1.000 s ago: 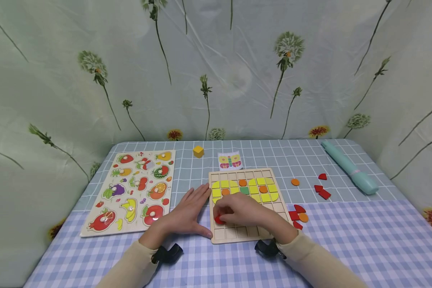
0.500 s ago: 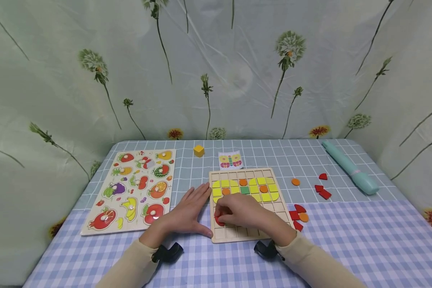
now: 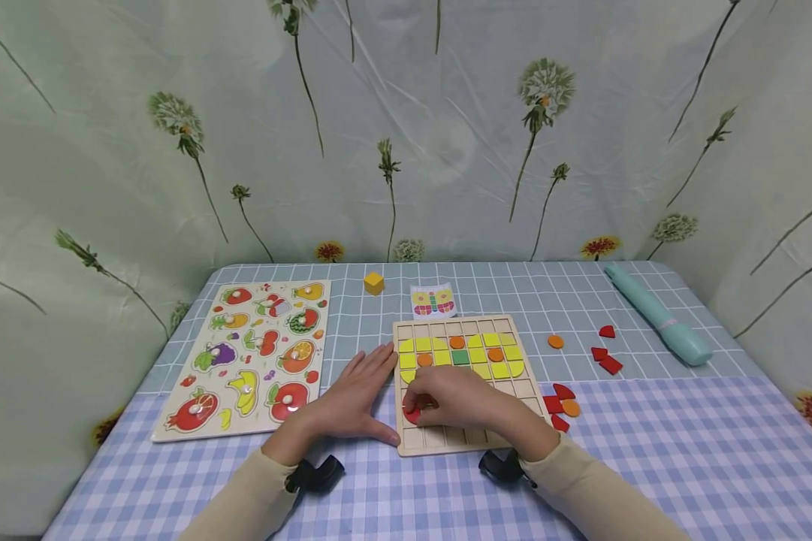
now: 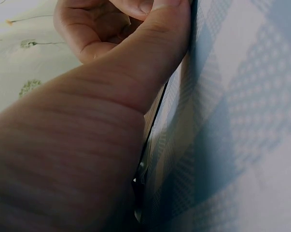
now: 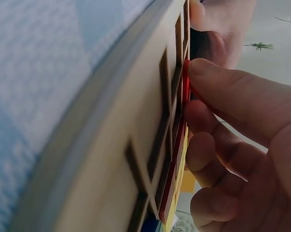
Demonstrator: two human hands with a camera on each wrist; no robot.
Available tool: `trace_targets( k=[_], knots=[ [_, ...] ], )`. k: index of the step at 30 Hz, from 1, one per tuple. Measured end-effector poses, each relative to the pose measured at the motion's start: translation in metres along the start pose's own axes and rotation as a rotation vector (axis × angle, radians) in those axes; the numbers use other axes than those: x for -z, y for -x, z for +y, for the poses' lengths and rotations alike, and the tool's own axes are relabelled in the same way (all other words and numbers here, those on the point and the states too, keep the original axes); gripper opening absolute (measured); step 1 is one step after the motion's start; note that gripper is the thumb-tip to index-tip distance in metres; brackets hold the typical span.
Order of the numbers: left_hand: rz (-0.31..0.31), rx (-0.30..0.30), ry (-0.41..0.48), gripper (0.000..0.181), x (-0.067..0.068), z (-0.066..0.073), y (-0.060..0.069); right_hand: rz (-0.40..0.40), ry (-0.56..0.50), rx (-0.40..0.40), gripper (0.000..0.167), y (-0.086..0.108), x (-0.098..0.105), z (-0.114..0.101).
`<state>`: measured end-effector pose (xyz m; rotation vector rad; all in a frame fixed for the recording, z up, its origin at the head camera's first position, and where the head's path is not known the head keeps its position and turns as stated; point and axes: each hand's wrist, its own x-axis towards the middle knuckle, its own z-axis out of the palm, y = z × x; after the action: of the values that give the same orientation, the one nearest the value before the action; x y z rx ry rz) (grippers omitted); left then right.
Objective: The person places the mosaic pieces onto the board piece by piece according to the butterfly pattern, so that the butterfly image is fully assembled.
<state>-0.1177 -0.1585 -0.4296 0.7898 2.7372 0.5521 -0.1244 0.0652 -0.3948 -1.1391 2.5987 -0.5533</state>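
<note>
A wooden grid board (image 3: 469,452) lies on the table, with yellow tiles (image 3: 492,340), orange discs (image 3: 496,355) and a green square (image 3: 460,358) in its upper cells. Over the lower left cells, my right hand (image 3: 456,394) pinches a red tile (image 3: 412,415) between thumb and fingers. In the right wrist view the thumb and a fingertip meet at this red tile (image 5: 186,79), low against the grid. My left hand (image 3: 351,406) lies with fingers spread along the board's left edge, fingertips and thumb touching it. The palm hides several cells, and the tile's full outline is covered.
Right of the board lie loose red tiles (image 3: 563,392) and orange discs (image 3: 555,342). A butterfly picture card (image 3: 433,302) and a yellow cube (image 3: 374,284) sit behind it. A fruit puzzle board (image 3: 243,361) is at left, a folded teal umbrella-like object (image 3: 659,315) at right.
The red tile shows a little more beside my right fingertips and sits in the lower left of the grid. My right hand has shifted only slightly; the left hand stays in place.
</note>
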Motion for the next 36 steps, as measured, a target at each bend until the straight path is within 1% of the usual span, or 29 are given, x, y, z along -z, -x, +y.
trace_targets(
  k=[5,9,14,17,23,28,31,36],
  knots=[
    [-0.003,-0.001,0.001,0.128,0.000,0.000,0.000,0.013,0.023,-0.014,0.006,0.002,0.003,0.001],
    [-0.008,0.001,0.003,0.128,0.000,0.000,0.000,0.024,0.006,-0.045,0.005,0.005,0.011,0.006],
    [-0.010,0.006,0.004,0.128,0.000,0.000,0.000,0.060,-0.023,-0.064,0.006,0.012,0.030,0.018],
    [-0.011,0.008,0.007,0.129,0.000,0.000,0.000,0.087,-0.036,-0.092,0.009,0.017,0.042,0.029],
    [-0.005,0.008,0.008,0.129,0.000,0.001,0.000,0.129,-0.058,-0.174,0.012,0.030,0.059,0.056],
    [-0.003,0.008,0.004,0.129,0.000,0.001,0.000,0.140,-0.098,-0.298,0.017,0.041,0.069,0.080],
    [-0.003,0.009,0.005,0.129,0.000,0.001,0.000,0.150,-0.089,-0.364,0.018,0.048,0.073,0.094],
    [0.000,0.010,0.004,0.129,-0.001,0.001,0.000,0.162,-0.063,-0.416,0.019,0.059,0.079,0.118]
  ],
)
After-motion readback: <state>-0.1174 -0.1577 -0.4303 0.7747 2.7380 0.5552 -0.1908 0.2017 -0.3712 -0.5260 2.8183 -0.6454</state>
